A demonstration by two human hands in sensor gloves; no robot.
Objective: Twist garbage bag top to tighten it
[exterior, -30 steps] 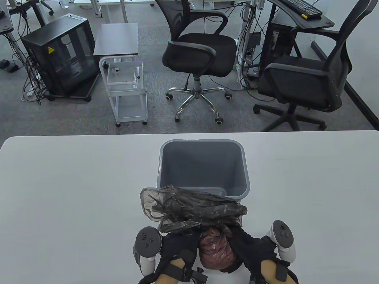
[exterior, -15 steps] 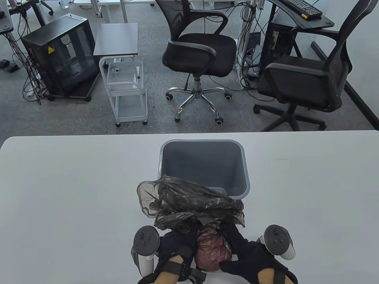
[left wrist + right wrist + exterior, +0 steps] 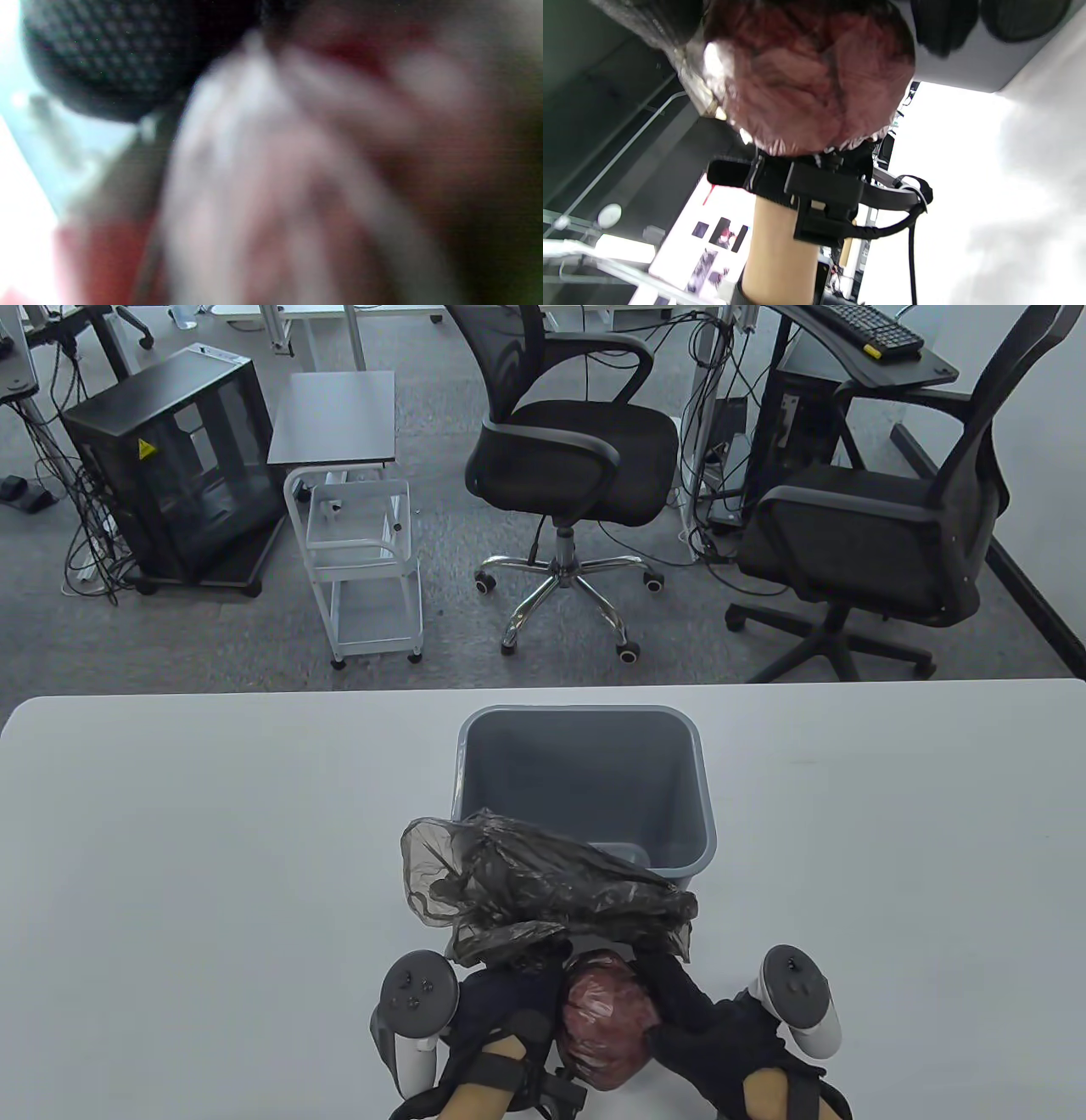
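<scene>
dark garbage bag (image 3: 551,891) w/ reddish bulge, loose top against bin (image 3: 585,780)

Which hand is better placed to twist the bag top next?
Probably the left. The left hand sits right under the loose bag top, where the plastic gathers. The right hand lies lower, against the red-filled bag body, suited to steadying it.
</scene>
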